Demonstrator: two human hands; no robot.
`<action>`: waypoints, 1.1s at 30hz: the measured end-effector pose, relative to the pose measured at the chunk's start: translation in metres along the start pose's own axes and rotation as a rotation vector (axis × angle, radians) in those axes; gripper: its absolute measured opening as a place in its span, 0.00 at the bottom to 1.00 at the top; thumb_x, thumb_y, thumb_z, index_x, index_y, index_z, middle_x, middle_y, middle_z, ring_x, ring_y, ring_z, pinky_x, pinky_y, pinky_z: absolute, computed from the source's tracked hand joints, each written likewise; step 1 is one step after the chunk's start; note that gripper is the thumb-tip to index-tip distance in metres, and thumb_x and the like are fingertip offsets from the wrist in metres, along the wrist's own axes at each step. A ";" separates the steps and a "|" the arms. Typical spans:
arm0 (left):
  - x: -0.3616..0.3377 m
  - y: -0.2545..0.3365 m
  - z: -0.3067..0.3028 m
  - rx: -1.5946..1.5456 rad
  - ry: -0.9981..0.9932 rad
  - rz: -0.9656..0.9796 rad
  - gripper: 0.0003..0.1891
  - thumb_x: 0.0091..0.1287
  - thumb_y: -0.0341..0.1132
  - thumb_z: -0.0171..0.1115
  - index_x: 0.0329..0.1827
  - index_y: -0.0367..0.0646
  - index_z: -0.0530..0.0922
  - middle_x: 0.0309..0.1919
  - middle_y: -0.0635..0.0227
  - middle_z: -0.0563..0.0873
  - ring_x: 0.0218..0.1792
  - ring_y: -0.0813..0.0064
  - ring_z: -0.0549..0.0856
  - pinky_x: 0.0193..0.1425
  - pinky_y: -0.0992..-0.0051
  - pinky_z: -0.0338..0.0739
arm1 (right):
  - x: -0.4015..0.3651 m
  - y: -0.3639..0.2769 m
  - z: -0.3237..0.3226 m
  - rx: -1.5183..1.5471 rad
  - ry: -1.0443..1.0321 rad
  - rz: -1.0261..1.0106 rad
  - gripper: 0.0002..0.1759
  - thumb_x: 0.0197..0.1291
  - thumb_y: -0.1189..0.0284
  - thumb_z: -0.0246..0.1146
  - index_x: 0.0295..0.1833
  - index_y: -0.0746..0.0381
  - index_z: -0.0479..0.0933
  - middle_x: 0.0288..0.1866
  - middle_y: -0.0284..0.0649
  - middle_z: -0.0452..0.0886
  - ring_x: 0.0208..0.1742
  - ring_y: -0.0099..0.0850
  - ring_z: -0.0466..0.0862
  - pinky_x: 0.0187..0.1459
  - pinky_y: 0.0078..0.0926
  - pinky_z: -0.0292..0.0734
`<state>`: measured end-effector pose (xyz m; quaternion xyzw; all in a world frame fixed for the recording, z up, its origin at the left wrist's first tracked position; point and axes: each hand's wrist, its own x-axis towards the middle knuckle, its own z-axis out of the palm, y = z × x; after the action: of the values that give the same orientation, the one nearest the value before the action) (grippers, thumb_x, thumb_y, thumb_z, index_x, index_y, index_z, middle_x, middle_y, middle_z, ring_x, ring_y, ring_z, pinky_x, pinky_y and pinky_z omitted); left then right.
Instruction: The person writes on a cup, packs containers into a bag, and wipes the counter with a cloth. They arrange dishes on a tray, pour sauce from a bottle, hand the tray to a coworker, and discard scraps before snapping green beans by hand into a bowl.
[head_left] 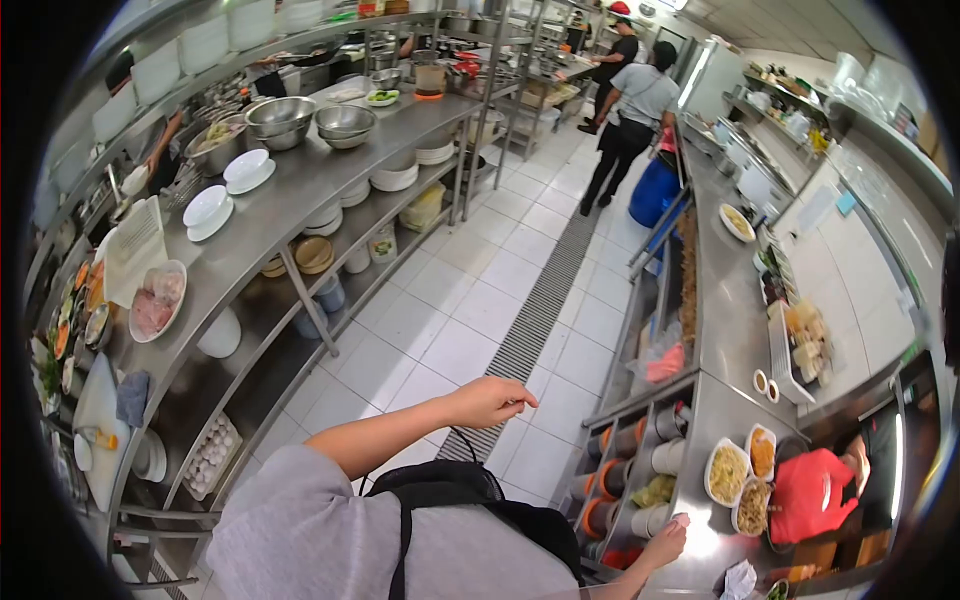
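My left hand [490, 402] hangs in the air in front of my chest, over the tiled floor, its fingers loosely curled together with nothing in them. At the edge of the right steel counter is my right hand [664, 545], fingers bent together; whether it holds anything small I cannot make out. Beyond it on the counter stand a white bowl of pale shredded food [727, 472], a bowl of orange food [762, 452] and a bowl of brownish food [751, 508]. A red plastic bag [812, 492] stands beside these bowls, with another person's hand [857, 465] at it.
Another person [640, 115] stands farther down the aisle near a blue barrel [655, 192]. The left counter [300, 190] bears steel bowls [281, 120], white plates and a dish of raw meat [158, 300]. Eggs [212, 455] sit below. A floor drain [550, 300] runs along the aisle.
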<state>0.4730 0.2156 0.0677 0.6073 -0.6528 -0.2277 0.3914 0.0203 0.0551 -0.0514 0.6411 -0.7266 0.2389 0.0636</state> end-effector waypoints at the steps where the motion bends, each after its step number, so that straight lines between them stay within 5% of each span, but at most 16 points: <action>1: 0.005 -0.003 -0.009 -0.027 -0.030 -0.028 0.10 0.62 0.31 0.53 0.45 0.44 0.78 0.37 0.62 0.81 0.36 0.65 0.81 0.40 0.71 0.75 | -0.003 -0.015 0.029 0.444 -0.054 -0.032 0.18 0.60 0.62 0.54 0.36 0.69 0.75 0.33 0.45 0.79 0.31 0.39 0.78 0.35 0.35 0.72; 2: 0.009 -0.009 -0.014 -0.022 -0.009 -0.044 0.10 0.62 0.31 0.53 0.45 0.44 0.78 0.37 0.62 0.81 0.36 0.65 0.81 0.40 0.71 0.75 | -0.007 -0.035 0.056 0.885 -0.118 -0.063 0.18 0.59 0.61 0.55 0.38 0.69 0.76 0.33 0.43 0.79 0.31 0.33 0.77 0.34 0.31 0.73; 4: 0.011 -0.020 -0.017 -0.015 0.046 0.021 0.09 0.63 0.32 0.53 0.44 0.43 0.78 0.37 0.62 0.81 0.37 0.64 0.80 0.41 0.71 0.75 | -0.036 -0.103 0.086 1.262 -0.450 -0.026 0.16 0.57 0.63 0.58 0.38 0.68 0.77 0.31 0.38 0.79 0.30 0.24 0.75 0.33 0.24 0.71; 6: 0.011 -0.026 -0.021 -0.048 -0.020 -0.099 0.13 0.62 0.32 0.54 0.49 0.42 0.75 0.40 0.60 0.80 0.41 0.62 0.79 0.46 0.70 0.74 | -0.052 -0.197 0.077 1.164 -0.741 0.015 0.13 0.55 0.68 0.60 0.35 0.69 0.76 0.28 0.36 0.79 0.29 0.21 0.74 0.31 0.21 0.70; 9: 0.012 -0.042 -0.012 0.159 0.223 0.013 0.25 0.59 0.33 0.57 0.61 0.43 0.65 0.51 0.54 0.75 0.52 0.60 0.75 0.56 0.69 0.69 | -0.058 -0.311 0.028 1.106 -0.875 -0.335 0.11 0.54 0.69 0.62 0.34 0.68 0.76 0.26 0.36 0.78 0.28 0.20 0.74 0.29 0.19 0.70; 13: 0.028 -0.045 -0.024 -0.129 0.051 -0.232 0.17 0.57 0.32 0.58 0.50 0.40 0.74 0.41 0.56 0.80 0.44 0.63 0.80 0.49 0.70 0.73 | -0.035 -0.369 -0.027 1.068 -0.828 -0.480 0.11 0.54 0.69 0.61 0.30 0.67 0.76 0.18 0.37 0.74 0.22 0.18 0.71 0.23 0.20 0.67; 16: 0.049 -0.039 -0.023 -0.132 0.088 -0.312 0.10 0.56 0.30 0.60 0.41 0.40 0.79 0.32 0.60 0.83 0.35 0.68 0.82 0.41 0.75 0.75 | -0.010 -0.350 -0.021 1.151 -0.695 -0.389 0.13 0.55 0.67 0.61 0.27 0.67 0.75 0.14 0.36 0.70 0.18 0.16 0.67 0.18 0.22 0.61; 20: 0.085 -0.050 0.011 -0.191 0.046 -0.219 0.10 0.56 0.28 0.61 0.41 0.38 0.79 0.31 0.64 0.83 0.32 0.75 0.80 0.40 0.77 0.74 | 0.035 -0.275 -0.028 1.146 -0.535 -0.053 0.14 0.54 0.68 0.62 0.23 0.67 0.72 0.14 0.38 0.70 0.19 0.16 0.65 0.19 0.23 0.62; 23: 0.117 -0.047 0.044 -0.276 -0.085 -0.243 0.09 0.57 0.28 0.60 0.41 0.37 0.79 0.30 0.67 0.82 0.32 0.79 0.79 0.40 0.78 0.74 | 0.064 -0.198 -0.064 0.827 -0.202 -0.108 0.14 0.51 0.66 0.64 0.23 0.66 0.73 0.13 0.43 0.69 0.16 0.23 0.67 0.19 0.27 0.63; 25: 0.140 -0.037 0.072 -0.351 -0.194 -0.211 0.09 0.58 0.28 0.59 0.41 0.37 0.79 0.28 0.69 0.81 0.32 0.81 0.78 0.40 0.79 0.74 | 0.072 -0.142 -0.096 0.591 -0.178 0.024 0.13 0.50 0.66 0.64 0.23 0.65 0.74 0.16 0.47 0.72 0.16 0.34 0.71 0.21 0.31 0.66; 28: 0.183 -0.018 0.122 -0.450 -0.373 -0.251 0.09 0.59 0.28 0.59 0.41 0.35 0.79 0.29 0.68 0.82 0.32 0.81 0.78 0.39 0.80 0.74 | 0.066 -0.068 -0.124 0.296 -0.002 0.136 0.13 0.49 0.65 0.63 0.24 0.64 0.75 0.19 0.49 0.75 0.19 0.41 0.76 0.22 0.35 0.67; 30: 0.216 0.002 0.162 -0.412 -0.492 -0.112 0.12 0.61 0.30 0.56 0.46 0.36 0.76 0.30 0.66 0.82 0.33 0.80 0.79 0.39 0.80 0.75 | 0.061 -0.031 -0.129 0.190 0.008 0.232 0.12 0.50 0.65 0.62 0.26 0.64 0.76 0.21 0.49 0.76 0.22 0.43 0.77 0.24 0.36 0.69; 32: 0.240 0.034 0.207 -0.818 -0.677 -0.360 0.17 0.64 0.33 0.54 0.56 0.39 0.70 0.39 0.64 0.81 0.37 0.77 0.80 0.40 0.78 0.76 | 0.055 0.002 -0.119 0.091 0.012 0.314 0.12 0.50 0.65 0.62 0.28 0.63 0.77 0.23 0.48 0.77 0.24 0.45 0.78 0.25 0.37 0.71; 33: 0.246 0.045 0.232 -0.821 -0.702 -0.334 0.17 0.64 0.33 0.54 0.56 0.39 0.70 0.39 0.64 0.81 0.37 0.77 0.80 0.40 0.78 0.76 | 0.052 0.022 -0.104 0.016 0.106 0.177 0.11 0.50 0.65 0.62 0.30 0.63 0.78 0.25 0.48 0.78 0.25 0.45 0.78 0.27 0.35 0.72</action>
<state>0.2735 -0.0577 0.0230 0.3881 -0.4965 -0.7103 0.3135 -0.0323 0.0542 0.0543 0.5612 -0.7741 0.2831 0.0753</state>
